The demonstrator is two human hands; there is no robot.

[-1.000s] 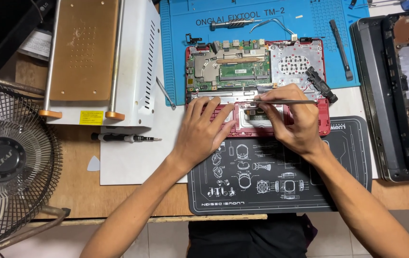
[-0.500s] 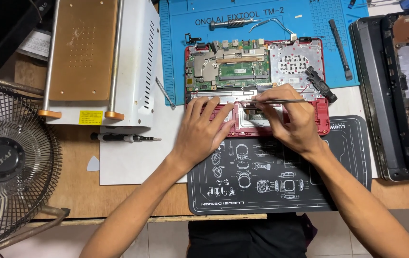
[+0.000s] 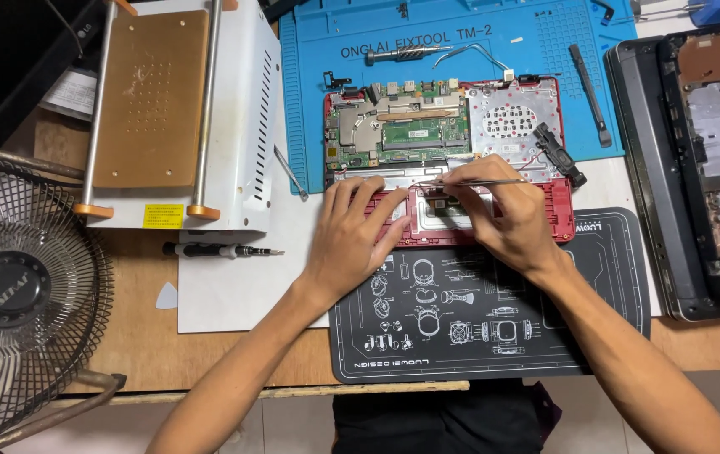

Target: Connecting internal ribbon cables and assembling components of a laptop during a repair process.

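Two hands are laid on the opened red laptop (image 3: 444, 168) at the middle. Thin tweezers (image 3: 469, 182) are pinched by the right hand (image 3: 507, 214), long axis left-right, tip toward the flat, open left hand (image 3: 356, 235).

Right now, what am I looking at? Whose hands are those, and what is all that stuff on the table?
The picture comes from a camera worn on a person's head, looking down at their own two hands. In the middle lies an opened red laptop, so you see its green circuit board. The left hand rests flat on the laptop's front edge. The right hand holds thin metal tweezers, pointing their tip at a small part. The laptop sits partly on a blue work mat and a black mat with white drawings. At the left are a wire fan, a white machine with a brown plate and a screwdriver. At the right lies another opened laptop.
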